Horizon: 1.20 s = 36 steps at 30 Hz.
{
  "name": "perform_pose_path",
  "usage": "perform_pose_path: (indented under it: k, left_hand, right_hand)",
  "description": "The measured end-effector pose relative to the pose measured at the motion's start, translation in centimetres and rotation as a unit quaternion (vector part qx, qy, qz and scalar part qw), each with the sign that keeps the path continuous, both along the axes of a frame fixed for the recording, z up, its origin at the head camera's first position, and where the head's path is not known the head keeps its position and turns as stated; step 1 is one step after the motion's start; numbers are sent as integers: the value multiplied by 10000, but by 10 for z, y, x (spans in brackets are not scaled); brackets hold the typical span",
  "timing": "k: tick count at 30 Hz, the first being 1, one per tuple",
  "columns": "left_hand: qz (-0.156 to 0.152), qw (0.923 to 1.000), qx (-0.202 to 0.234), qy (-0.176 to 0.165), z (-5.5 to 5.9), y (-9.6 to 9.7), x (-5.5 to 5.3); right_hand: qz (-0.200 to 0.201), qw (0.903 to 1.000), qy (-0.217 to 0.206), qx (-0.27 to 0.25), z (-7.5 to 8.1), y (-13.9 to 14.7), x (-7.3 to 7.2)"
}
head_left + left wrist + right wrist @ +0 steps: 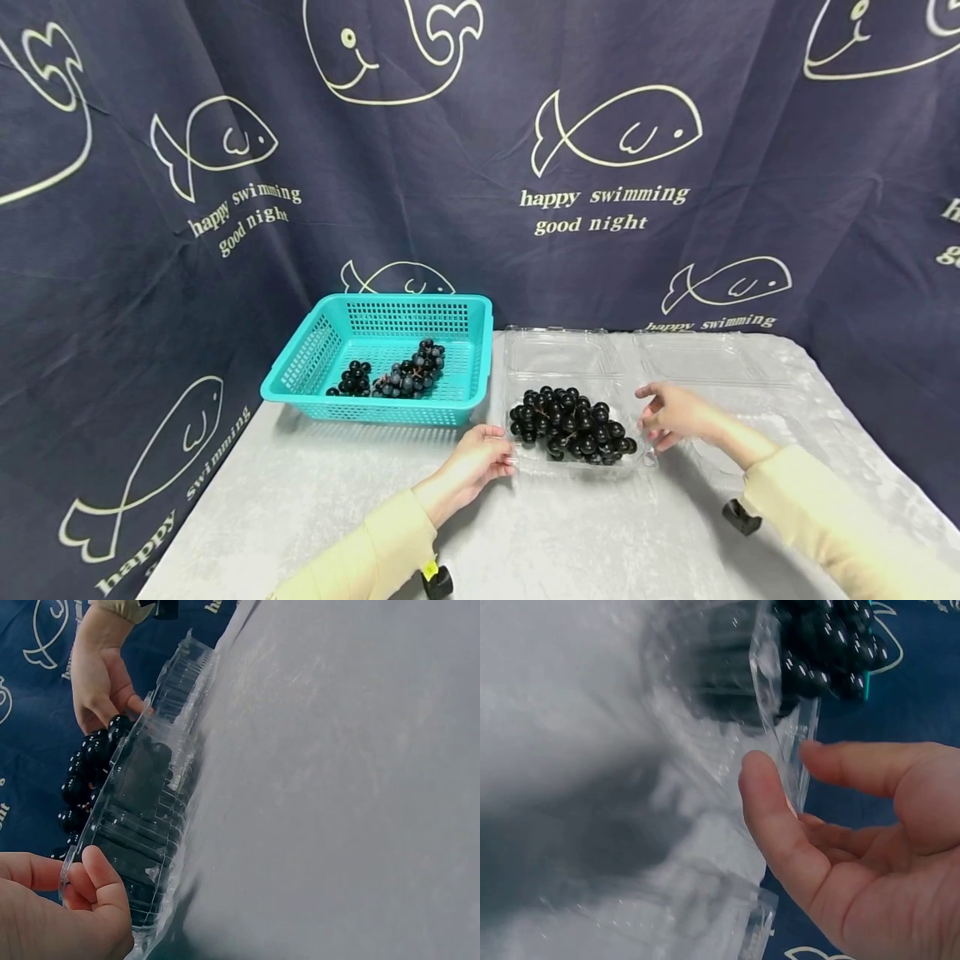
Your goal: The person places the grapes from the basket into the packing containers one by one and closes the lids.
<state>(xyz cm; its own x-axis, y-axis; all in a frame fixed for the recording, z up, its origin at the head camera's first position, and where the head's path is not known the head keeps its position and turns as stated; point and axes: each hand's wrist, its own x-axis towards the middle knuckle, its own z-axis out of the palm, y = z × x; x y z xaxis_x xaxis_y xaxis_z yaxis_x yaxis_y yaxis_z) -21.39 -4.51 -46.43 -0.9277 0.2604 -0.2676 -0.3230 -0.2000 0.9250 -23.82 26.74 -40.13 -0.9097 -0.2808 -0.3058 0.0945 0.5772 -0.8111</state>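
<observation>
A clear plastic clamshell box (525,454) lies with its lid folded back, and a bunch of black grapes (573,425) fills its tray and bulges above the rim. At the tray's left end, my left hand (474,462) pinches the rim between thumb and fingers, as the left wrist view shows at the hand (71,915). My right hand (678,414) is at the tray's right end. Its thumb and fingers stay apart around the rim in the right wrist view, and whether they touch the plastic is hard to tell.
To the left stands a turquoise basket (480,367) holding more dark grapes (412,371). A second clear clamshell box (697,358) lies open on the right, partly behind my right arm. A dark blue curtain (480,208) hangs behind the grey-covered table (555,533).
</observation>
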Motion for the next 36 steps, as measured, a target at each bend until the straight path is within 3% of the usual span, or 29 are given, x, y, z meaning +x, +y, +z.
perform_pose_path:
  k: [5,14,21,36]
  left_hand:
    - [-47,10000,21,-23,0,-1,-1]
    - [-77,10000,18,-47,-2,-1,-1]
    - [-34,9999,-87,-80,-4,-2,-3]
    - [50,9999,-34,-151,-4,-3,-4]
  right_hand:
    - [9,9998,-137,107,11,3,-7]
    - [196,9981,23,588,33,3,-24]
    - [206,9987,17,462,49,1,-40]
    - [-8,9993,-370,-36,42,2,-74]
